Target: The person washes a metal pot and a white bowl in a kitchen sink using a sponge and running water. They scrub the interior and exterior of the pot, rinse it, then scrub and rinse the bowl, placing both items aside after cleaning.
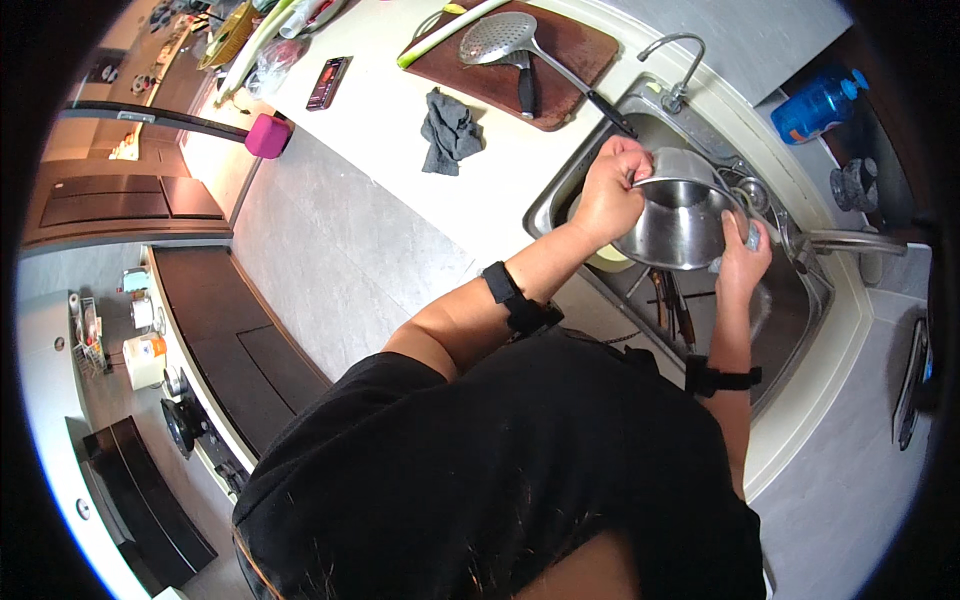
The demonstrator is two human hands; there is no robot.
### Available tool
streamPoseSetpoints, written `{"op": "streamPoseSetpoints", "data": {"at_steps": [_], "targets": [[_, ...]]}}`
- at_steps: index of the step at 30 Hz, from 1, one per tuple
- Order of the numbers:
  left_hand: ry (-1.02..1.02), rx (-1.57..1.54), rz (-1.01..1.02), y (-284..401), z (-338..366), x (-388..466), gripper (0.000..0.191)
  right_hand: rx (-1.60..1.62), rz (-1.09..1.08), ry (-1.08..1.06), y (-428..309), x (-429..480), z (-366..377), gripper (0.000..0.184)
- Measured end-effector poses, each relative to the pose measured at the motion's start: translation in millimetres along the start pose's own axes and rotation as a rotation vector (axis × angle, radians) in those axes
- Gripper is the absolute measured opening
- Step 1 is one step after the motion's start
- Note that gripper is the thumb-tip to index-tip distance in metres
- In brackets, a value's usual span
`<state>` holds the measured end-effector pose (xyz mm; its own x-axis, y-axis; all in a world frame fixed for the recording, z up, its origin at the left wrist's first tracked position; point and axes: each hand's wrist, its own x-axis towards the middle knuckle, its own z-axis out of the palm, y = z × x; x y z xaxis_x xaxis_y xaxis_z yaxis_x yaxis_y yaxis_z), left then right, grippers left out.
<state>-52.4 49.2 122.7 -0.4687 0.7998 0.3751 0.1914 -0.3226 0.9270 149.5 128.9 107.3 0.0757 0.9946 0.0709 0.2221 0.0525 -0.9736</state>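
A stainless steel pot (671, 232) is held tilted above the sink (780, 315). My left hand (611, 191) grips its edge on the left, fingers curled over the metal. My right hand (742, 251) is at the pot's right side, with a small grey-blue scrubbing cloth or pad (752, 237) pinched in its fingers against the metal. Part of the cloth is hidden by the fingers. Below the pot, several long-handled utensils (673, 304) lie in the basin. A pale yellowish dish (609, 257) shows partly behind the pot.
A curved tap (686, 71) stands at the sink's back, and another spout (855, 241) juts in from the right. A skimmer (499, 37) lies on a brown cutting board (577, 45), its handle reaching over the sink. Nearby are a grey cloth (451, 131), a phone (328, 84) and a blue bottle (816, 110).
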Motion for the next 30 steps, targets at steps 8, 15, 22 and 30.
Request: {"op": "streamPoseSetpoints", "data": {"at_steps": [8, 15, 22, 30], "targets": [[0.273, -0.158, -0.296, -40, 14, -21, 0.026, 0.536, 0.510, 0.089, 33, -40, 13, 0.049], [-0.047, 0.172, -0.236, -38, -10, -24, 0.024, -0.039, 0.048, -0.076, 1, 4, -27, 0.049], [-0.384, 0.300, 0.106, -3, 2, 4, 0.019, -0.580, -0.688, -0.476, -59, 13, -27, 0.021], [-0.434, 0.219, 0.261, 5, 13, 5, 0.018, -0.515, -0.693, -0.471, -48, 0, -7, 0.025]]}}
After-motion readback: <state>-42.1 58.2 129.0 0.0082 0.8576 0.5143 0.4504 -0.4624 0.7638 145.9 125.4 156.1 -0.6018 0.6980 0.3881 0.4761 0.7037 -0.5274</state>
